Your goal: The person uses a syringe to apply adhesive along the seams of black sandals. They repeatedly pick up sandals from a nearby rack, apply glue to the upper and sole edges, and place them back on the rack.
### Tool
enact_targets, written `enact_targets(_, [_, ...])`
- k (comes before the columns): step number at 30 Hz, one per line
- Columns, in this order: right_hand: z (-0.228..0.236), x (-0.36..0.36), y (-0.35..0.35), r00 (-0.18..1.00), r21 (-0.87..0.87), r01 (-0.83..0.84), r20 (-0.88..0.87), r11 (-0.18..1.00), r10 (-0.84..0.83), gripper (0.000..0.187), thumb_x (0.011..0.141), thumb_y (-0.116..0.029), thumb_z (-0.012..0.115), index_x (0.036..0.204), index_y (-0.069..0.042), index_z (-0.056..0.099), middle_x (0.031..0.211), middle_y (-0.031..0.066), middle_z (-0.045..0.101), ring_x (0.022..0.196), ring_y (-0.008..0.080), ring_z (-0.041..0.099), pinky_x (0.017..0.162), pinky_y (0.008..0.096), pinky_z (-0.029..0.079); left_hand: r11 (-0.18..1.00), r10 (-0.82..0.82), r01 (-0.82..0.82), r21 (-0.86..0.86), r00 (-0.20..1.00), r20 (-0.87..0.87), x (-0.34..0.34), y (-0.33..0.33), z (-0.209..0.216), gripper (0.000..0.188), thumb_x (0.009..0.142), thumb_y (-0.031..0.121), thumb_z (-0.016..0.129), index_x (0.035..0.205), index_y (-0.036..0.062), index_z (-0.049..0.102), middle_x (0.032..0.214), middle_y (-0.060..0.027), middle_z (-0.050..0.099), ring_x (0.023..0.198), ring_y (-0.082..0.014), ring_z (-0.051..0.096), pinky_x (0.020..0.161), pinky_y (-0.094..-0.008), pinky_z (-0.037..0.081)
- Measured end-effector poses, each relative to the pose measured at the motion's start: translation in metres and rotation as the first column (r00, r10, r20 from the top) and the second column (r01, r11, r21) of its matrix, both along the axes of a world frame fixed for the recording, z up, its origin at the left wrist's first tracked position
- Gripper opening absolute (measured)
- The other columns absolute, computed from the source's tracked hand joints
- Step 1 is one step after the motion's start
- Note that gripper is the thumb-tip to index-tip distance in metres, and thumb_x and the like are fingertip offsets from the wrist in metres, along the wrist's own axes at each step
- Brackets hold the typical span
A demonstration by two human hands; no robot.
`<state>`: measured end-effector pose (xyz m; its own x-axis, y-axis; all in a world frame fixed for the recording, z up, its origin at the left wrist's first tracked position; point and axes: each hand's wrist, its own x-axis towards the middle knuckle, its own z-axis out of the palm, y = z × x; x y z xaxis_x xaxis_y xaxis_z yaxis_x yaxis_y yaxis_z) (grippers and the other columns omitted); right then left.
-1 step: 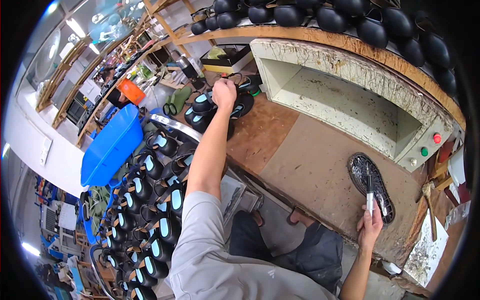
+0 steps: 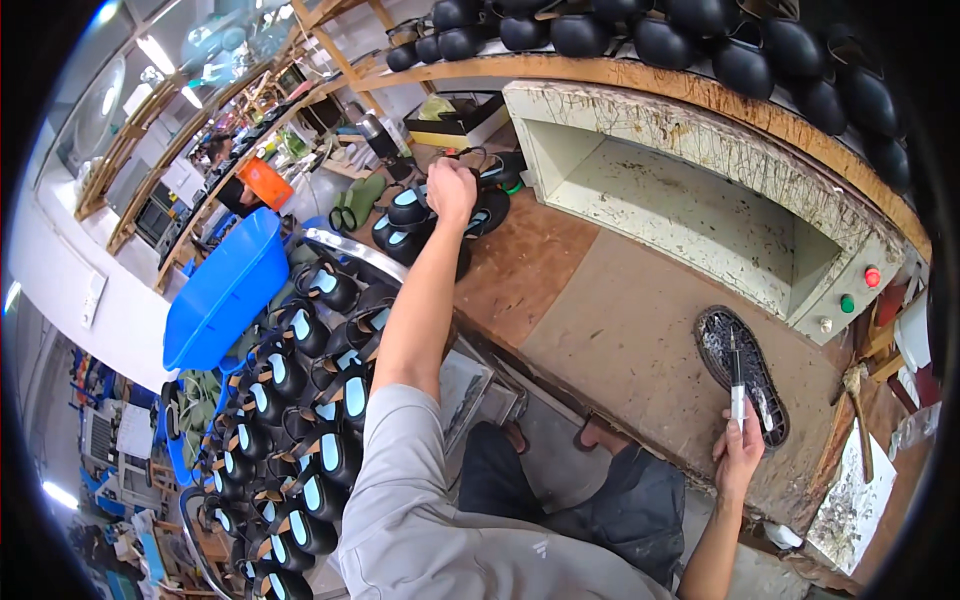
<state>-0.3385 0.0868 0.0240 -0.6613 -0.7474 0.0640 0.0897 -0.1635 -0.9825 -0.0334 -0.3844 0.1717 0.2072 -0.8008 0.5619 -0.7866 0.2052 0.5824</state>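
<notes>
On the brown board at the right of the bench lies a dark shoe sole [image 2: 763, 390], its toe end pointing up and away, part of it covered by the slim, white-handled tool [image 2: 738, 400] held across it. The right hand [image 2: 738, 455] grips that tool with thumb and fingers near its lower end; its dark tip blends into the sole's black surface, so whether the two touch is hard to tell. The right forearm runs out of view at the lower edge.

Farther off, the left hand [image 2: 452, 188] is curled over a cluster of black shoes [image 2: 407, 212] with pale blue patches. Its fingertips are turned away — I cannot tell whether they pinch a strap or only rest there — and the hand and wrist hide part of the cluster.

Beyond the board stands a scuffed, pale open-fronted box [image 2: 690, 205]. The black shoes on the shelf [image 2: 600, 68] above it are cut off by the top edge. At left, the sleeve overlaps the packed shoes below the blue tub [image 2: 228, 290]; a distant co-worker [image 2: 219, 148] is partly screened by an orange object [image 2: 265, 183].
</notes>
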Motion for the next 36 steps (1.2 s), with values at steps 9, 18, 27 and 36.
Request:
enact_targets(9, [-0.010, 0.003, 0.006, 1.000, -0.029, 0.012, -0.022, 1.000, -0.012, 0.053, 0.090, -0.020, 0.063, 0.134, 0.004, 0.044, 0.103, 0.0095, 0.062, 0.055, 0.0056, 0.049, 0.046, 0.0196, 0.040, 0.985, -0.081, 0.056, 0.162, 0.985, 0.152, 0.040, -0.037, -0.032, 0.056, 0.077, 0.012, 0.057, 0.132, 0.0116, 0.047, 0.133, -0.0223, 0.042, 0.120, -0.0422, 0.045, 0.101, -0.0449, 0.039])
enact_targets(18, [0.002, 0.005, 0.002, 1.000, -0.040, 0.006, -0.009, 0.999, -0.006, 0.050, 0.090, -0.017, 0.061, 0.133, 0.004, 0.045, 0.100, 0.0101, 0.062, 0.054, 0.0065, 0.048, 0.045, 0.0199, 0.039, 0.940, -0.247, 0.254, -0.227, 0.967, 0.062, 0.012, 0.000, 0.001, 0.025, 0.077, 0.015, 0.061, 0.099, 0.0039, 0.060, 0.102, -0.0177, 0.056, 0.097, -0.0375, 0.055, 0.084, -0.0437, 0.045])
enact_targets(27, [-0.001, 0.005, -0.005, 0.999, -0.039, -0.042, 0.014, 0.998, 0.043, 0.050, 0.091, -0.014, 0.059, 0.135, 0.002, 0.043, 0.103, 0.0092, 0.062, 0.055, 0.0059, 0.047, 0.046, 0.0198, 0.038, 0.839, -0.543, 0.543, 0.017, 0.837, 0.075, -0.025, 0.230, -0.067, 0.023, 0.076, 0.013, 0.068, 0.094, 0.0026, 0.058, 0.099, -0.0154, 0.058, 0.097, -0.0349, 0.056, 0.085, -0.0399, 0.045])
enact_targets(36, [0.007, 0.010, 0.000, 0.998, -0.098, 0.031, -0.052, 0.995, -0.036, 0.052, 0.091, -0.012, 0.059, 0.139, -0.002, 0.039, 0.096, 0.0033, 0.056, 0.057, 0.0062, 0.048, 0.047, 0.0202, 0.039, 0.728, -0.197, 0.595, 0.341, 0.658, -0.727, -0.002, 0.303, -0.137, 0.088, 0.077, 0.033, 0.075, 0.134, -0.0126, 0.026, 0.116, -0.0226, 0.055, 0.100, -0.0266, 0.059, 0.083, -0.0342, 0.048])
